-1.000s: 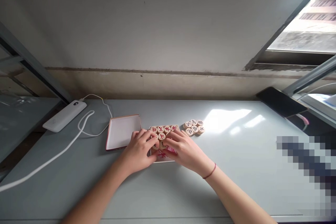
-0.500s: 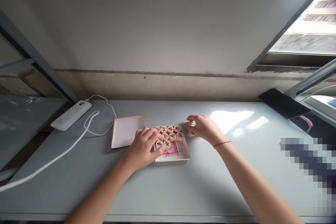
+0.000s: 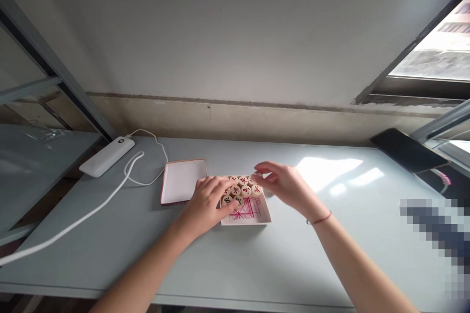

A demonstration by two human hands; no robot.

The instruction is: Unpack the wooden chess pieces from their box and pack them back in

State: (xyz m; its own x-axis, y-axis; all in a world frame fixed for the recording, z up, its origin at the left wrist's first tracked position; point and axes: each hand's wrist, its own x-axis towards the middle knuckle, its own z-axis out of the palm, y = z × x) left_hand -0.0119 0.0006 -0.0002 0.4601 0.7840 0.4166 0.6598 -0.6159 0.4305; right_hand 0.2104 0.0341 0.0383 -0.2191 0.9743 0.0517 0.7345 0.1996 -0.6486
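A shallow white box (image 3: 265, 218) holds several round wooden Chinese chess pieces (image 3: 246, 190), lettered in red and black, in rows. Pink and red lines mark its bare floor at the near side. My left hand (image 3: 211, 203) lies across the box's left edge, thumb and fingers apart, tips over the left pieces and covering some. Above the box's far right corner is my right hand (image 3: 284, 182), thumb and fingers pinched around a Chinese chess piece (image 3: 259, 174), mostly hidden by the fingers. The white-lined box lid (image 3: 183, 181) lies left of my left hand.
A white power bank (image 3: 107, 156) with a white cable (image 3: 88, 217) lies on the left of the grey desk (image 3: 227, 264). At the far right, a dark flat device (image 3: 409, 149) leans near the metal frame. The wall rises behind the desk; sunlight falls on its right half.
My right hand has moved left from the pieces beside the box to over its far right corner, carrying a piece. My left hand stays at the box. The view has shifted slightly.
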